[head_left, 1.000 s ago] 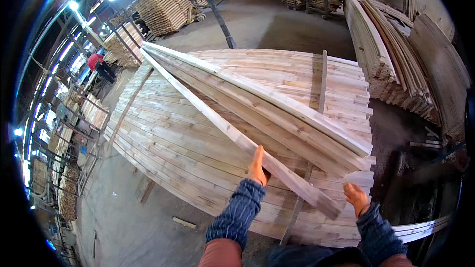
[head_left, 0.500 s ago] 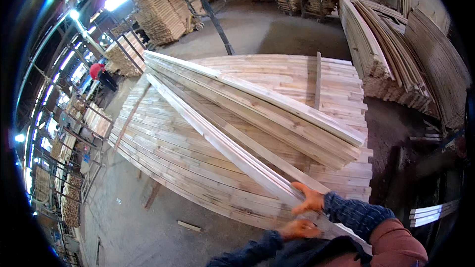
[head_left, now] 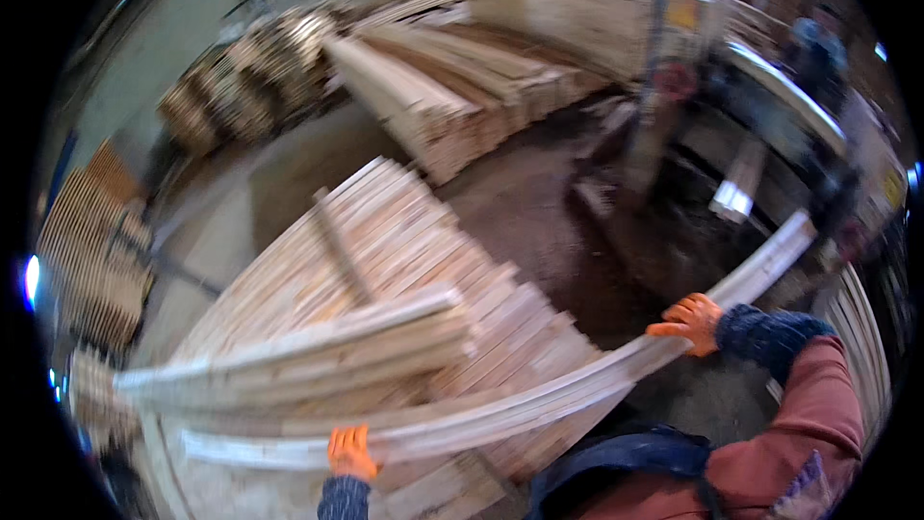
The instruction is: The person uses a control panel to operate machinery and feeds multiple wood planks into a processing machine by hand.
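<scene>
Boards (head_left: 553, 408), long, pale and wooden, cross the near right corner of the broad, pale plank stack (head_left: 510, 323) and jut past its stepped edge — whether touching it, I cannot tell. Orange-gloved left hand (head_left: 352, 453) and orange-gloved right hand (head_left: 695, 324) both grasp them, fingers curled.

Blur leaves the held boards (head_left: 520, 412), perhaps several, hard to count.
</scene>
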A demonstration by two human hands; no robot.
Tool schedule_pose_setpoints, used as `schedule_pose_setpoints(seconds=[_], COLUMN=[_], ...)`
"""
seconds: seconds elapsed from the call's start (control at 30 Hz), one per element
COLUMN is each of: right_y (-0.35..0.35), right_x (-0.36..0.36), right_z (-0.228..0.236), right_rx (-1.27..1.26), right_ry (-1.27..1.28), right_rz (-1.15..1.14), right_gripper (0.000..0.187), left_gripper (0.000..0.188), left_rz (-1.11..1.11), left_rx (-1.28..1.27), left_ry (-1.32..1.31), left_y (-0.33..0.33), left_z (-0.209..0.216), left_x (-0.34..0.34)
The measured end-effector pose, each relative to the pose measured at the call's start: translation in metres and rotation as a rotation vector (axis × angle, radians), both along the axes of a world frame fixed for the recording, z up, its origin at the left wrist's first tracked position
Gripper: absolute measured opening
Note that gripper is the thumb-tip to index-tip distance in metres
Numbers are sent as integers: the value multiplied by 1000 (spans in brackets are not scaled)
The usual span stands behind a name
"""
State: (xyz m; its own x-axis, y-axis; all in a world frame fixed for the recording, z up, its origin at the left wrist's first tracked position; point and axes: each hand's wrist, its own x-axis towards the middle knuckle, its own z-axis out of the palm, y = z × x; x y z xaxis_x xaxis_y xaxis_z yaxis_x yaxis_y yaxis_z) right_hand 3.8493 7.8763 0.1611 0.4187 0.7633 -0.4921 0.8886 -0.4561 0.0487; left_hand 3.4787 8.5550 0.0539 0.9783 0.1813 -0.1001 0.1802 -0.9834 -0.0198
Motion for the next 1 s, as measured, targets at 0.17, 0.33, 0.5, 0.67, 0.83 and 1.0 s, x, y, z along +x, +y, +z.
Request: schedule_pose_setpoints(seconds=[0.17, 0.33, 0.5, 0.67, 0.83, 1.0], right_y=[-84, -155, -123, -93, -103, -167], right_x=[48, 76, 86, 56, 80, 118], right_z=[-32, -39, -46, -74, -74, -57], right_rx=[-71, -18, 422, 567, 466, 417], right_ry=[-126, -251, -209, -90, 24, -61], right_rz=[-123, -309, -130, 64, 100, 29], right_gripper=[115, 121, 128, 122, 117, 120], left_gripper=[48, 43, 69, 91, 99, 98], left_rz=[-170, -191, -358, -158, -265, -229], left_rx=[115, 63, 26, -298, -420, -210], left_ry=[-114, -4, -124, 18, -232, -223], left_y=[-81, -223, -367, -457, -487, -421], left_z=[-33, 32, 76, 64, 57, 47], left_x=[50, 98, 178, 223, 235, 178])
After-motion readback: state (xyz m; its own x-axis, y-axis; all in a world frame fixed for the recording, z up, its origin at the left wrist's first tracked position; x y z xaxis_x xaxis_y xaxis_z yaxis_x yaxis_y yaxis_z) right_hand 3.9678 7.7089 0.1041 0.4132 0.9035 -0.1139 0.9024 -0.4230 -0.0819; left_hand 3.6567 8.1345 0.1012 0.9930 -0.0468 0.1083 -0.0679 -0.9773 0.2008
